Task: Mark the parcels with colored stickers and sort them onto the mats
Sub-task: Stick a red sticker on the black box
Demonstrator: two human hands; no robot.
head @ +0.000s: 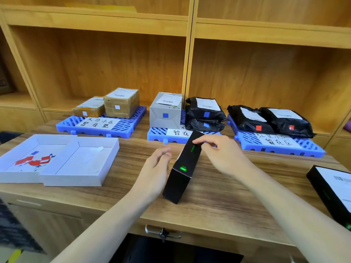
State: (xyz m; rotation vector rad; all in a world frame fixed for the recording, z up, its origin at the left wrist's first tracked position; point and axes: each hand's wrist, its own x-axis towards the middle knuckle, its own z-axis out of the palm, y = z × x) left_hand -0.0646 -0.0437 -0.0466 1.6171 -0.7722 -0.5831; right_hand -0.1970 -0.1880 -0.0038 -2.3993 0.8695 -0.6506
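**Long black box held on the wooden counter, three blue mats behind**

A long black cardboard box with green print lies on the wood-grain counter, one end towards the person and the far end tipped up towards the middle mat. The right hand reaches over it from the right, thumb and forefinger pinching the box's upper edge near the far end. The left hand sits just beside the box's left face with fingers loosely curled; whether they touch the box cannot be told, and they hold nothing visible.

Along the back stand three blue slatted plastic mats, each with a handwritten white paper label:

- The left mat carries two brown cardboard parcels side by side, each with a white sticker.
- The middle mat carries a grey cardboard box with a blue sticker and, touching its right side, two stacked black plastic mailer bags, both blue-stickered.
- The right mat carries two black mailer bags lying side by side, each with a red sticker.

At the left of the counter sit two shallow white open trays — the left one holds loose red and blue sticker scraps. At the right edge, partly out of view, lies another black box with a white shipping label.
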